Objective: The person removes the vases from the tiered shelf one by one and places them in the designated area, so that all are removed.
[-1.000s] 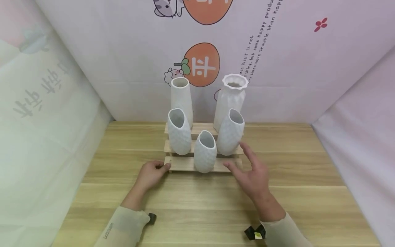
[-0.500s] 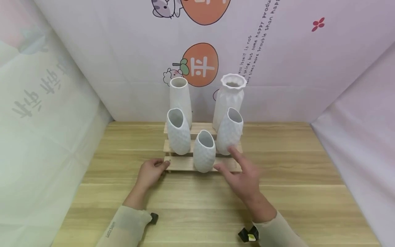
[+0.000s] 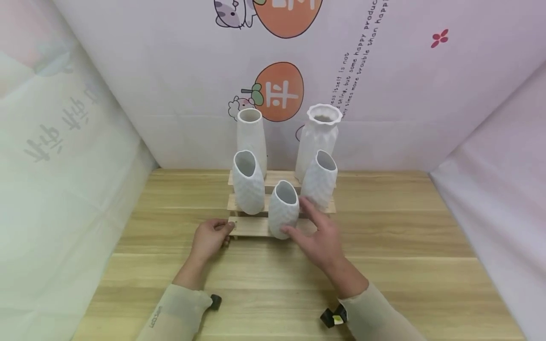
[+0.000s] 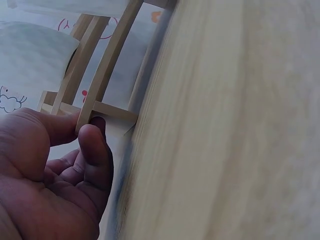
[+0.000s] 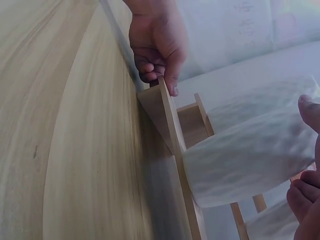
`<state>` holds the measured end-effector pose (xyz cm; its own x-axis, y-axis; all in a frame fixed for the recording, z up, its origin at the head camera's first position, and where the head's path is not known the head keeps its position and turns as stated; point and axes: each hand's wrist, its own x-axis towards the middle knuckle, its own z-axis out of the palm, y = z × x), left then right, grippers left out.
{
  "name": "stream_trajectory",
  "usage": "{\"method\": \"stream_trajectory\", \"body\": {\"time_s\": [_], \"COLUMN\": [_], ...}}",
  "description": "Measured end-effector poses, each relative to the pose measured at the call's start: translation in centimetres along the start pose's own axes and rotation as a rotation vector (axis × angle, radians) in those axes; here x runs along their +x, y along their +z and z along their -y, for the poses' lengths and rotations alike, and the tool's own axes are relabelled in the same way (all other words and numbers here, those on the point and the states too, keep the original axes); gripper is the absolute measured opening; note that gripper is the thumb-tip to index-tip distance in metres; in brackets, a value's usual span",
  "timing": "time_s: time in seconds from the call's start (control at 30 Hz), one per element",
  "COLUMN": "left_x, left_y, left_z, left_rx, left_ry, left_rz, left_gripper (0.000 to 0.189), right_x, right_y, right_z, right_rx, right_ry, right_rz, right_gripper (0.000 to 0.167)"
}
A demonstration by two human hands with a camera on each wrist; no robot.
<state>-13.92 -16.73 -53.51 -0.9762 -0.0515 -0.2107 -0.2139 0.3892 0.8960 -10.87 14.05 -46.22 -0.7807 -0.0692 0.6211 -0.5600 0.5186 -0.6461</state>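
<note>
A slatted wooden rack (image 3: 251, 227) on the table bears several white ceramic vases. My left hand (image 3: 209, 239) pinches the left end of its lowest slat between thumb and fingers, plain in the left wrist view. On that slat stands the short front vase (image 3: 283, 213), textured and slant-mouthed. My right hand (image 3: 322, 239) is at its right side, thumb over the lower front and index finger extended by the right edge. Whether the thumb presses on the vase I cannot tell. Two similar vases, left (image 3: 249, 187) and right (image 3: 319, 180), stand on the middle slat; my right hand partly hides the right one's base.
On the top slat are a tall smooth vase (image 3: 250, 135) and a tall ruffled-rim vase (image 3: 317, 139). A printed cloth (image 3: 187, 85) hangs close behind the rack. More cloth closes both sides of the wood-grain table (image 3: 392, 227).
My right hand has moved left from beside the right middle vase to the front vase. My left hand keeps its pinch on the rack. The vases stand where they were.
</note>
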Motion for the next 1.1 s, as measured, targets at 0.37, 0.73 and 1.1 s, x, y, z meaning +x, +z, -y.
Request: {"method": "stream_trajectory", "body": {"time_s": [0.37, 0.73, 1.1], "left_x": [-0.2, -0.3, -0.3], "left_y": [0.3, 0.5, 0.4], "left_z": [-0.3, -0.4, -0.3], "left_rx": [-0.008, -0.036, -0.057], "left_ry": [-0.004, -0.007, -0.009], "left_rz": [-0.017, -0.025, -0.025], "left_gripper": [0.043, 0.042, 0.041], "right_x": [0.2, 0.1, 0.0], "right_y": [1.0, 1.2, 0.8], "right_z": [-0.1, 0.0, 0.3], "right_rx": [-0.025, 0.034, 0.113], "right_ry": [0.13, 0.123, 0.057], "right_rz": [0.047, 0.041, 0.055], "right_gripper": [0.086, 0.082, 0.079]}}
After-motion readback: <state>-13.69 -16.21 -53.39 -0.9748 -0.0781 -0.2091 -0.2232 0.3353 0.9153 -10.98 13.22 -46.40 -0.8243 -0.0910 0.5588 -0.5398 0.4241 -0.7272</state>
